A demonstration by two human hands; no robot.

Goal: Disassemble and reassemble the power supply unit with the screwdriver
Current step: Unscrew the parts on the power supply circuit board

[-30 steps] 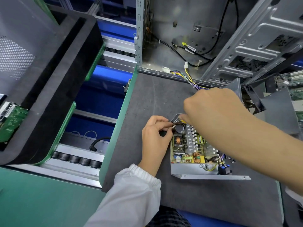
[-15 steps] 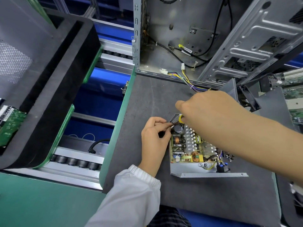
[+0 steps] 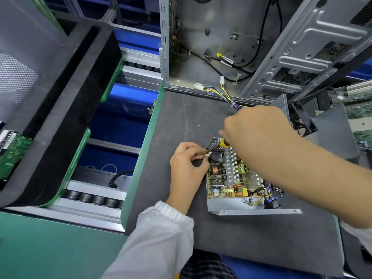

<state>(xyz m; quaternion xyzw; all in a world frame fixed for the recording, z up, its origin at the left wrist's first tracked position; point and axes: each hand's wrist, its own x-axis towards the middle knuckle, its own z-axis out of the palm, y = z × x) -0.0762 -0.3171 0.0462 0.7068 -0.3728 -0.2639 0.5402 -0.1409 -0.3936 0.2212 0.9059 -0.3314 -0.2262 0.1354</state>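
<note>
Position of the work: the opened grey sheet-metal power supply unit with its exposed yellow circuit board [image 3: 237, 184] lies flat on the dark grey mat of the table [image 3: 181, 117], directly ahead of me and slightly to my right, cover off, long axis running left to right as I face it. My left hand [image 3: 186, 168] sits at the unit's far-left corner, fingers curled with thumb and forefinger pinched together just beside the large black cylindrical capacitor [image 3: 216, 156]; what they pinch is too small to identify, though I judge it to be a screw or the tool's tip being steadied. My right hand [image 3: 259, 133] comes in from the right above the board, closed around the yellow-and-black-handled screwdriver [image 3: 223, 143], whose shaft slants down and leftward toward the left hand's fingertips. Both hands therefore converge on the same corner, next to the perforated metal end wall [image 3: 213, 142]; the left is the nearer to the fastening point, the right supplies the turning. The controlling relation is shaft against corner: the tool lies oblique, not upright, so I judge the tip needs seating squarely before any torque is applied. Risk noted: slipping onto the capacitor. Beyond the mat stands an open grey computer case [image 3: 201, 47] with loose coloured wires [image 3: 225, 93].
</note>
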